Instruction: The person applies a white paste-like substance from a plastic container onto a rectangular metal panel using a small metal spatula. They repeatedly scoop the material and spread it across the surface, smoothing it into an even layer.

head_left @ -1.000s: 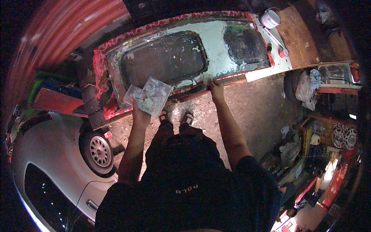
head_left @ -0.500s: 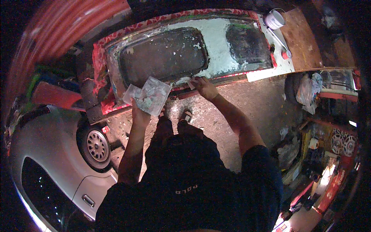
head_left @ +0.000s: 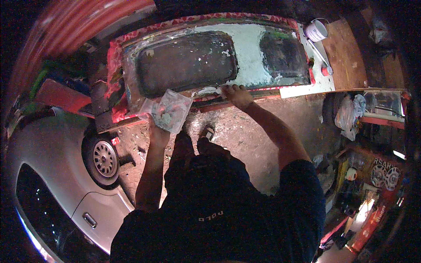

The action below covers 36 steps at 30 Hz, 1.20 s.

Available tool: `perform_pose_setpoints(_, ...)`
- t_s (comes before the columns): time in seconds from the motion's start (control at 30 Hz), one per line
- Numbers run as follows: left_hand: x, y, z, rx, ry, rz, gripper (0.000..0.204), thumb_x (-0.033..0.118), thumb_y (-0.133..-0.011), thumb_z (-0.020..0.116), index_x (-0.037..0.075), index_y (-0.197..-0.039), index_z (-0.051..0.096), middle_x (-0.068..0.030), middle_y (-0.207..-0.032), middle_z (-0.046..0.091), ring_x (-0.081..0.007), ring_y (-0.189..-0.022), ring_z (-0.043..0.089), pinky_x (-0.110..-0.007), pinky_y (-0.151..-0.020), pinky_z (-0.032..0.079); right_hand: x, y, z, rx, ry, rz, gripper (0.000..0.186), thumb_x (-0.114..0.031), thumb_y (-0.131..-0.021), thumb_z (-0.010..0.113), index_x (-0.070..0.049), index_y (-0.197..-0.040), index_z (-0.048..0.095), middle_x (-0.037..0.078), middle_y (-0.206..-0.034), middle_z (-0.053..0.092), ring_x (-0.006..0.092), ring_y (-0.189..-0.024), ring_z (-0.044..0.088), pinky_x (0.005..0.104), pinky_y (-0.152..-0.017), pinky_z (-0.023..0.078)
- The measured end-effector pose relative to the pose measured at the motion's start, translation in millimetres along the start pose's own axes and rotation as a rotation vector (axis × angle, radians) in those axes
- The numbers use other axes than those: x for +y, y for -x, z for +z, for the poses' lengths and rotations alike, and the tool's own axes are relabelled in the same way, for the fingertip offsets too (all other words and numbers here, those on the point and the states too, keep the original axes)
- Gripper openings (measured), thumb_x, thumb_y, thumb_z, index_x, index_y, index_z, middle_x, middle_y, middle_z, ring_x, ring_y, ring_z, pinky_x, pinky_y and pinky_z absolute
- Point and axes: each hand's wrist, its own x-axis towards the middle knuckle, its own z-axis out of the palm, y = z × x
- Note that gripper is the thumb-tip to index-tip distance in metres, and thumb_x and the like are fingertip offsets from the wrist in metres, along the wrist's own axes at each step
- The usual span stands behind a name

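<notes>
My left hand [head_left: 158,132] is closed on the edge of a clear plastic mixing board [head_left: 179,105], which bears a smeared lump of pale putty [head_left: 165,117]. The board tilts over the near edge of a large vehicle panel [head_left: 247,55]. That panel has two dark recesses and a pale, patchy coat between them. My right hand [head_left: 237,95] is at the panel's near edge, fingers bent around a small pale flat spreader mostly hidden by them. Just left of those fingers, a white smear [head_left: 205,91] runs along the edge.
A white bucket [head_left: 316,30] stands at the panel's right end, near a brown board [head_left: 346,52]. To my left is a silver car [head_left: 57,149] with its wheel [head_left: 105,158]. Plastic bags [head_left: 348,114] hang at the right, above a cluttered shelf. My feet are on a littered floor.
My right hand has moved slightly right along the panel's near edge, and the spreader is now more hidden. The plastic board has shifted a little down and left in view. The view has turned slightly.
</notes>
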Motion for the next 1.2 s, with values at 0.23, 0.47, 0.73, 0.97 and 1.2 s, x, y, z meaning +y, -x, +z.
perform_pose_setpoints(0.23,-1.1,6.7,-21.3,0.037,0.059,0.002,0.066,0.057,-0.094,0.036,0.009,-0.139,0.034,-0.0099,-0.140,0.041,-0.0301,-0.128,0.041,-0.047,-0.108,0.032,10.8,7.6,-35.8,0.110,-0.184,0.184,0.041,-0.008,-0.079,0.054,-0.013,-0.120,0.057,0.009,-0.117,0.055,0.0281,-0.098,0.054,0.0432,-0.076,0.048)
perform_pose_setpoints(0.47,-9.9,-3.9,-17.1,0.000,0.080,-0.011,0.064,0.056,-0.094,0.036,0.009,-0.139,0.034,-0.0101,-0.138,0.042,-0.0293,-0.127,0.041,-0.046,-0.106,0.034,-0.4,14.5,-15.1,0.528,-0.579,0.522,0.023,0.000,-0.077,0.057,-0.002,-0.098,0.066,0.014,-0.102,0.062,0.0345,-0.089,0.060,0.0406,-0.077,0.050)
perform_pose_setpoints(0.73,-14.7,-19.6,-9.1,-0.046,0.021,-0.019,0.069,0.059,-0.093,0.038,0.006,-0.137,0.035,-0.0116,-0.135,0.044,-0.0288,-0.125,0.043,-0.047,-0.104,0.036,-7.5,-7.5,-31.6,0.459,-0.706,0.612,0.028,-0.016,-0.077,0.063,-0.001,-0.100,0.066,0.019,-0.098,0.061,0.0365,-0.091,0.057,0.0427,-0.079,0.048)
perform_pose_setpoints(0.97,-14.0,-20.9,5.7,-0.018,-0.017,-0.004,0.072,0.060,-0.092,0.038,0.003,-0.136,0.036,-0.0126,-0.134,0.045,-0.0280,-0.124,0.044,-0.046,-0.103,0.037,17.4,-27.4,-33.9,0.352,-0.688,0.348,0.025,-0.025,-0.082,0.061,-0.004,-0.096,0.065,0.019,-0.104,0.063,0.0397,-0.081,0.058,0.0447,-0.079,0.047)
perform_pose_setpoints(1.2,-24.2,-30.7,-16.3,-0.041,0.046,-0.049,0.071,0.059,-0.093,0.037,0.002,-0.136,0.036,-0.0132,-0.133,0.046,-0.0283,-0.123,0.046,-0.045,-0.103,0.038,20.0,-26.4,20.0,0.276,-0.634,0.225,0.023,-0.025,-0.083,0.058,-0.009,-0.098,0.066,0.013,-0.100,0.066,0.0368,-0.080,0.059,0.0425,-0.076,0.049)
